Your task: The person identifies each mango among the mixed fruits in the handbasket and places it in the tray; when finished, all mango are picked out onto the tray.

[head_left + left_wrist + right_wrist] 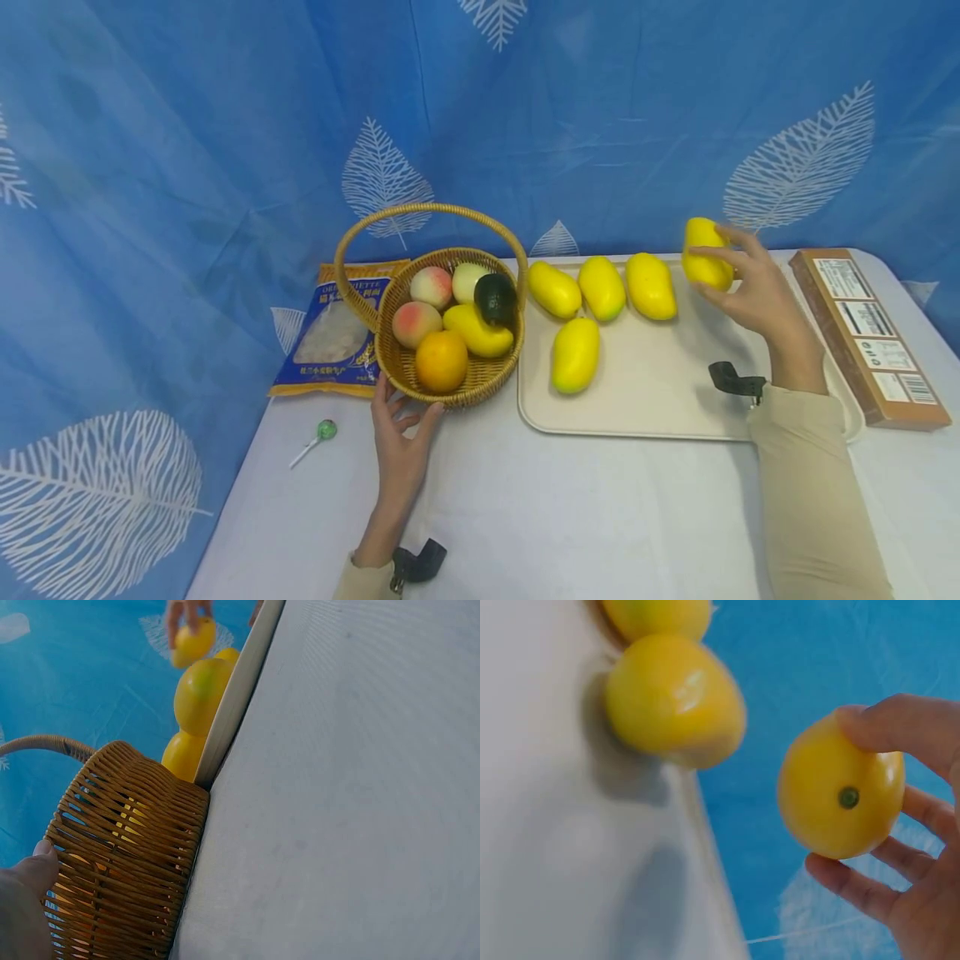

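Observation:
Above the back right of the beige tray (660, 400), my right hand (757, 287) pinches a yellow mango (705, 250) between thumb and fingers. In the right wrist view the held mango (840, 791) shows its dark green stem end, well apart from another mango (675, 701). Several more mangoes lie toward the tray's back and left, one of them (576, 356) in front of the others. My left hand (401, 446) holds the near left side of a wicker basket (480, 393), its thumb (43, 859) against the woven wall.
In the basket are two peaches, an orange (442, 362), a yellow mango-like fruit, a dark green fruit (495, 299) and a pale one. A blue pasta bag (330, 333) lies partly behind the basket, a green lollipop (326, 430) in front. A long brown box (870, 342) flanks the tray's right.

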Demonstrator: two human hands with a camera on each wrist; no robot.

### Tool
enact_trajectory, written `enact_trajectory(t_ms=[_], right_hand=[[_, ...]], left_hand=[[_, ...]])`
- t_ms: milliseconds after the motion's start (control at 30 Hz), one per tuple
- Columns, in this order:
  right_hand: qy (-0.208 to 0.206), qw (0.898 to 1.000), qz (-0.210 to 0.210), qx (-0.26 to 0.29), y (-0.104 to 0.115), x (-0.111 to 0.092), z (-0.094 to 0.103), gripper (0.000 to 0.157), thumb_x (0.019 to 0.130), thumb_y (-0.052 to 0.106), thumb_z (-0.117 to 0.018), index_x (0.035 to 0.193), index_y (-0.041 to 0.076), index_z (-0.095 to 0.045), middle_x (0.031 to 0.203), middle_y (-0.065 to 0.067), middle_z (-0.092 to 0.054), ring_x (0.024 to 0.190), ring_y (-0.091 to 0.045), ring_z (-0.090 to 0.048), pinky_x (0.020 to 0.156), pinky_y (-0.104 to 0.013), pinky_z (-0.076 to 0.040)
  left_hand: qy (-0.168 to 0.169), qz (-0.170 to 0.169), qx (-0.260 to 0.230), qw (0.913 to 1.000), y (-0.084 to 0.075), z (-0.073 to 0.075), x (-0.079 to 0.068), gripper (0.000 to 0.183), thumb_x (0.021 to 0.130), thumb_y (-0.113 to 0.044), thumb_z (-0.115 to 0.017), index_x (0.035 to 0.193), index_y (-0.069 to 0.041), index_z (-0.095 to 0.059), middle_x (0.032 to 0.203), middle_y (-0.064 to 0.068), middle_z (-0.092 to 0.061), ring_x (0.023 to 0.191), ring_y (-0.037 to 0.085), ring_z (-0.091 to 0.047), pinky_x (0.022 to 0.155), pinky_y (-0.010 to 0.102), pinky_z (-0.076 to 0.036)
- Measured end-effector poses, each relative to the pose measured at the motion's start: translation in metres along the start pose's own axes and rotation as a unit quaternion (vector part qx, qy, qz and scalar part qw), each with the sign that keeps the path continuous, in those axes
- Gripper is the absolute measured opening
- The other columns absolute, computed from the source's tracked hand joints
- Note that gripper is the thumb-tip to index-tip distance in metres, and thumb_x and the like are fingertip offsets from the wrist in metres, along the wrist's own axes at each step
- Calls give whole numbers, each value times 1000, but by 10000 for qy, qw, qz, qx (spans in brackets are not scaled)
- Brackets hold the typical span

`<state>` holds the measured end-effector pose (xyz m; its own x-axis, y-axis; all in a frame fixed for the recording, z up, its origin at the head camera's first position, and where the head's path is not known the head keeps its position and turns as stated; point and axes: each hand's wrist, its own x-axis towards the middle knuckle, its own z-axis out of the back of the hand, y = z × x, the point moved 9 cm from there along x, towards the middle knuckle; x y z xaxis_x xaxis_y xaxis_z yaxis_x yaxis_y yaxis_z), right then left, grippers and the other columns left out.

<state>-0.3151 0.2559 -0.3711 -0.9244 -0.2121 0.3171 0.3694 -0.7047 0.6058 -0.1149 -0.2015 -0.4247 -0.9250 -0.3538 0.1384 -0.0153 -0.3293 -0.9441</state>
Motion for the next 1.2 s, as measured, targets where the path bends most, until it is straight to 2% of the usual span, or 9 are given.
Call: enact_trajectory(t_ms=[133, 233, 300, 467, 700, 967, 1200], right_hand=[[500, 9973, -533, 23, -29, -3, -14, 49, 87, 4, -68, 134, 1, -57, 161, -18, -19, 143, -53, -18, 105, -72, -27], [717, 9953, -647, -47, -41, -4, -20, 49, 87, 5, -69, 133, -1, -56, 161, -20, -18, 143, -53, -13, 111, -72, -16], [830, 9945, -628, -82, -45, -4, -24, 51, 86, 4, -70, 134, -2, -55, 160, -22, -18, 142, -54, -14, 111, -72, -14], [949, 9941, -522, -92, -48, -6, -30, 58, 83, 2, -72, 137, -2, -50, 158, -26, -21, 139, -57, -18, 111, -72, -14], [983, 9937, -527, -90, -50, -6, -33, 62, 82, 3, -74, 138, -3, -48, 159, -25, -21, 141, -56, -16, 113, -71, -12], [915, 9949, -389, -152, -48, -6, -33, 59, 82, 5, -73, 137, -3, -50, 159, -24, -21, 139, -58, -15, 110, -73, -13], [899, 9952, -277, -258, -43, -7, -32, 54, 84, 4, -72, 134, -2, -54, 158, -26, -23, 136, -60, -18, 106, -74, -16]], left_hand=[[6, 31, -25, 10000, 1, 0, 0, 89, 91, -17, -70, 157, -10, -11, 154, 20, -28, 127, 28, -43, 97, 50, -46], [14, 63, -35, 10000, 2, 0, 0, 89, 91, -18, -70, 157, -11, -11, 154, 19, -28, 128, 27, -43, 97, 49, -46], [18, 80, -32, 10000, 2, 0, 0, 89, 91, -18, -70, 157, -11, -11, 154, 19, -28, 128, 27, -43, 97, 47, -47], [19, 75, -49, 10000, 1, 1, 0, 89, 92, -19, -70, 157, -12, -11, 154, 19, -28, 127, 27, -43, 97, 47, -47], [39, 43, -111, 9999, 0, 0, 0, 88, 92, -17, -69, 157, -11, -11, 153, 21, -28, 128, 29, -43, 98, 50, -46], [18, 114, -131, 9998, 2, 1, 0, 88, 92, -16, -70, 157, -11, -11, 153, 21, -28, 127, 28, -44, 97, 50, -46], [-2, -11, -165, 9999, 0, 1, 0, 87, 91, -14, -70, 157, -8, -12, 152, 23, -29, 127, 30, -44, 96, 53, -45]])
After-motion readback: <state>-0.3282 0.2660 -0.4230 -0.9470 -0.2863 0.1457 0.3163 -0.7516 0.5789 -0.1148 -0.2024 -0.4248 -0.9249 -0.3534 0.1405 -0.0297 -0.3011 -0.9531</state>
